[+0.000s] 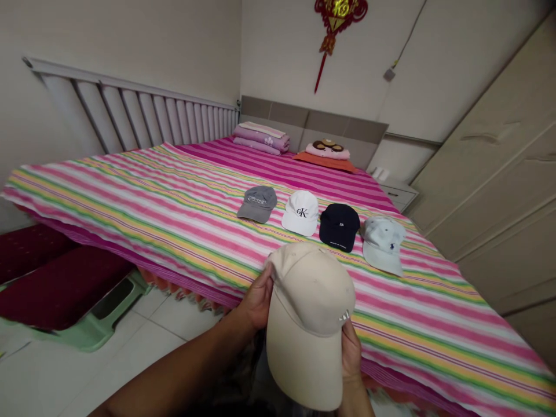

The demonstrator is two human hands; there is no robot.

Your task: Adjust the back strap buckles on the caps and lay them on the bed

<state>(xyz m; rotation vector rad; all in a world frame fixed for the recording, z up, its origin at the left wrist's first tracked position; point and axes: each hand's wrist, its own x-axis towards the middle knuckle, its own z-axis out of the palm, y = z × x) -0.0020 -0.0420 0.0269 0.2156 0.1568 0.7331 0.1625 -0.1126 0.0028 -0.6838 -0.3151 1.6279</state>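
A beige baseball cap point(306, 318) is held in front of me above the near edge of the bed, brim pointing down toward me. My left hand point(256, 301) grips its left side and my right hand point(351, 353) grips its right side near a small white tag. Beyond it, a row of caps lies on the striped bedspread point(152, 202): a grey cap point(258, 204), a white cap point(301, 212), a navy cap point(339, 226) and a pale blue cap point(383, 243).
Folded pink bedding point(260, 138) and a pillow with a brown toy point(328, 152) lie at the headboard. A wardrobe point(499, 174) stands at the right. Dark red cushions on a green stool point(65, 289) sit on the tiled floor at the left.
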